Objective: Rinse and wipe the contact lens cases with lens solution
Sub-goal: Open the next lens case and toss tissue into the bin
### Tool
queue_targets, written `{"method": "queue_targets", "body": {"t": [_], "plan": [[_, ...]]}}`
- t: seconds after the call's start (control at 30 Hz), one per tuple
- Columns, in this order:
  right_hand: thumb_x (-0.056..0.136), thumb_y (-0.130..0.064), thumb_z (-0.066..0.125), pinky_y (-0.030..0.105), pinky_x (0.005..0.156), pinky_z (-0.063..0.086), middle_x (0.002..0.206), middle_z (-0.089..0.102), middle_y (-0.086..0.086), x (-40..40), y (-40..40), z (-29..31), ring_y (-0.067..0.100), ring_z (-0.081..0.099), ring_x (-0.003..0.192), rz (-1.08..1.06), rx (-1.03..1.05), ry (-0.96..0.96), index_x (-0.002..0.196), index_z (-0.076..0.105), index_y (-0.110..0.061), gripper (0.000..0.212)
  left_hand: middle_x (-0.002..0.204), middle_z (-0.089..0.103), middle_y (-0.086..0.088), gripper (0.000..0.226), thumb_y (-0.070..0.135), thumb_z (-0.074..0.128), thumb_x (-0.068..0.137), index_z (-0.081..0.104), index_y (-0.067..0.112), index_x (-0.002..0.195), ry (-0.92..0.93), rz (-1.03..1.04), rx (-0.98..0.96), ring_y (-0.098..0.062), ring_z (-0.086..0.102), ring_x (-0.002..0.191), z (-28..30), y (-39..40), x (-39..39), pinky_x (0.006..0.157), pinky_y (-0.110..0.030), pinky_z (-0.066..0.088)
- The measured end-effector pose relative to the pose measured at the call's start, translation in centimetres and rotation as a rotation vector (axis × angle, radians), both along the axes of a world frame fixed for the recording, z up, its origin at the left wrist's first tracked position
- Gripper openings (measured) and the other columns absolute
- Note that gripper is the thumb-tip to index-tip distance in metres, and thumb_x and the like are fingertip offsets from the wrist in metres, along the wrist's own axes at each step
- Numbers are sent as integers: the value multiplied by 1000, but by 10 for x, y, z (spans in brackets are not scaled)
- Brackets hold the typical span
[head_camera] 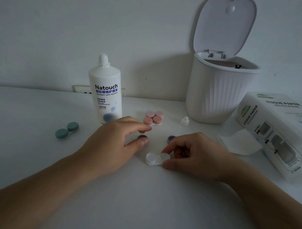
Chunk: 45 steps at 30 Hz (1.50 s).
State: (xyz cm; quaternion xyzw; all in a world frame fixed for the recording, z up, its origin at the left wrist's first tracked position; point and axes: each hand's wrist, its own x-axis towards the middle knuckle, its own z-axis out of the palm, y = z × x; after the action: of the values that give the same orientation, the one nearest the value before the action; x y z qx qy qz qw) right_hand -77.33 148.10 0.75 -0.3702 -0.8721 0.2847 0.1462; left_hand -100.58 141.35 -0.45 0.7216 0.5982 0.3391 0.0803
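A white lens case base (153, 158) lies uncapped on the white table (34, 159). My right hand (195, 155) pinches its right well between forefinger and thumb. My left hand (115, 144) is just left of it, thumb and fingertips closed around a dark purple cap (142, 136) at the table surface. A second dark cap (171, 138) sits behind my right fingers, partly hidden. The lens solution bottle (105, 92) stands upright at the back with its nozzle bare, and its small white cap (185, 121) stands apart to the right.
A pink stack of lens cases (153, 118) lies beside the bottle and a green case (66, 131) lies far left. A white bin (219, 90) with its lid raised stands at the back right. A tissue pack (279, 128) and a loose tissue (238, 143) lie on the right.
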Motion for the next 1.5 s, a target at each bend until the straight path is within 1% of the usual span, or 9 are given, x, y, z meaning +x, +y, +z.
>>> {"method": "queue_targets", "body": {"t": [0.13, 0.23, 0.4, 0.8, 1.0, 1.13, 1.33, 1.4, 1.5], "plan": [[76, -41, 81, 16, 60, 41, 60, 58, -18, 1, 0, 0, -1, 51, 55, 3, 10, 9, 94, 75, -36, 19, 97, 65, 15, 39, 57, 74, 74, 75, 34, 105, -94, -140, -60, 2, 51, 61, 3, -10, -1, 59, -7, 35], [76, -41, 81, 15, 59, 40, 60, 57, -19, 1, 0, 1, -1, 51, 55, 12, 6, 16, 94, 75, -36, 19, 96, 61, 17, 39, 51, 85, 68, 76, 35, 103, -55, -137, -117, 11, 55, 74, 0, -11, 0, 63, -7, 37], [77, -40, 82, 11, 57, 39, 60, 57, -20, 1, 0, 1, -1, 51, 55, 14, 23, 16, 95, 76, -34, 20, 101, 61, 23, 45, 70, 70, 60, 75, 42, 95, -31, -138, -179, 2, 62, 103, -4, -8, 3, 84, -22, 50], [75, -37, 84, 9, 58, 38, 67, 56, -18, 3, -1, 2, -2, 47, 55, -10, -29, 120, 111, 68, -42, 40, 92, 65, 17, 21, 40, 88, 70, 78, 32, 87, -106, -134, -195, 2, 63, 108, -4, -5, 5, 88, -22, 47], [89, -22, 73, 12, 54, 40, 67, 58, -15, 25, 7, 14, 0, 47, 52, -236, 91, 327, 102, 71, -37, 19, 93, 63, 19, 17, 37, 86, 71, 78, 31, 85, -115, -135, -178, -2, 65, 94, -2, -6, 5, 75, -15, 46], [85, -13, 67, 8, 60, 42, 71, 64, -18, 62, 16, 26, -2, 58, 61, -489, 349, 59, 102, 72, -32, 27, 94, 62, 19, 15, 35, 86, 73, 78, 31, 86, -124, -148, -171, -3, 63, 89, -2, -5, 3, 69, -10, 41], [78, -28, 71, 36, 94, 51, 105, 66, -7, 89, 10, 23, 20, 63, 103, -600, 284, -408, 117, 70, -26, 39, 90, 64, 14, 15, 36, 86, 74, 77, 31, 85, -157, -153, -160, -7, 64, 89, -3, -5, 2, 75, -20, 47], [77, -32, 67, 34, 84, 54, 98, 66, -8, 87, 10, 23, 17, 64, 95, -581, 247, -483, 91, 67, -25, 16, 89, 64, 14, 16, 36, 86, 73, 77, 30, 85, -159, -156, -156, -7, 64, 89, -3, -5, 2, 76, -22, 47], [75, -27, 61, 33, 69, 51, 79, 59, -4, 85, 12, 21, 18, 60, 77, -558, 256, -513, 71, 53, -13, 17, 91, 63, 16, 15, 36, 86, 73, 77, 31, 84, -162, -161, -154, -7, 64, 89, -3, -6, 1, 77, -25, 48]]}}
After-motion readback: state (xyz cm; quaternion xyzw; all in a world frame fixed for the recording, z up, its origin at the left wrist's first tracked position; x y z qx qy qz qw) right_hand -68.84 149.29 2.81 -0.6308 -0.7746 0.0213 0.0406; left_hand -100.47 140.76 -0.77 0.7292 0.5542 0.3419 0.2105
